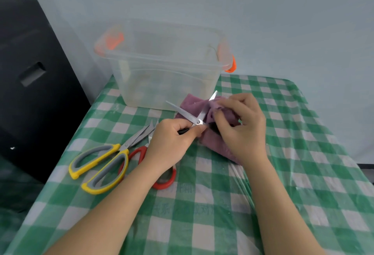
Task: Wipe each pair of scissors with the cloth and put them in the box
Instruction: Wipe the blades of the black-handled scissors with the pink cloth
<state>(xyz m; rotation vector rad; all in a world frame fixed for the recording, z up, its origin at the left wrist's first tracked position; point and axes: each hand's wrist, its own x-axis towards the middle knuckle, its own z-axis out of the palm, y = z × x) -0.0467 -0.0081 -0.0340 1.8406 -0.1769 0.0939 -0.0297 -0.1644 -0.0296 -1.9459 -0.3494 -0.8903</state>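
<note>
Where the left hand (172,141) curls round the black handle, can see only a bit of handle poking out by the thumb. Grips the small scissors (192,113) with blades spread open, just in front of the clear box (166,84). Pinches the purple cloth (214,113) round one blade with the right hand (242,125). Covers part of the red scissors (164,182); yellow scissors (101,165) beside them.
</note>
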